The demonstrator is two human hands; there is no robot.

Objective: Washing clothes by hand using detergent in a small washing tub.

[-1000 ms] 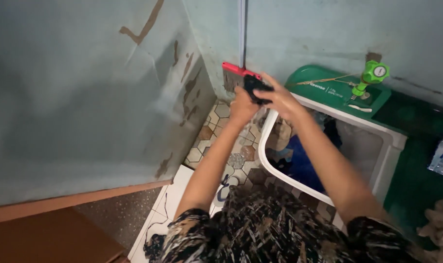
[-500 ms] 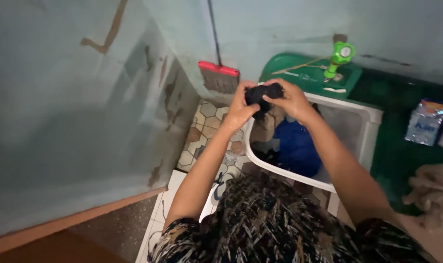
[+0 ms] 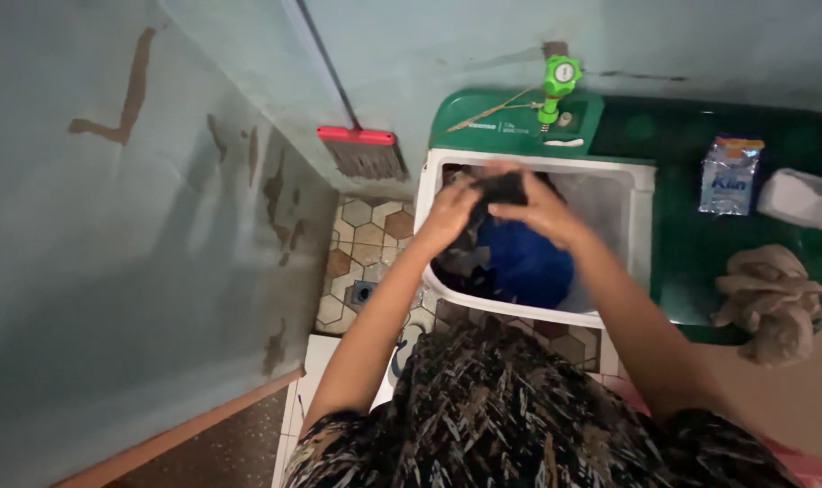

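Both hands, left hand [image 3: 449,217] and right hand [image 3: 545,213], closed on a small dark cloth [image 3: 503,188], blurred so probably a sock, held over the open washing machine tub [image 3: 628,181] with blue laundry [image 3: 524,262] inside, broom [image 3: 361,149] against the wall.

My left hand [image 3: 449,215] and right hand [image 3: 545,210] are motion-blurred, so grip on the dark cloth [image 3: 504,187] is unclear. Cloth shape unreadable. Broom [image 3: 361,149] handle cut off by top edge.
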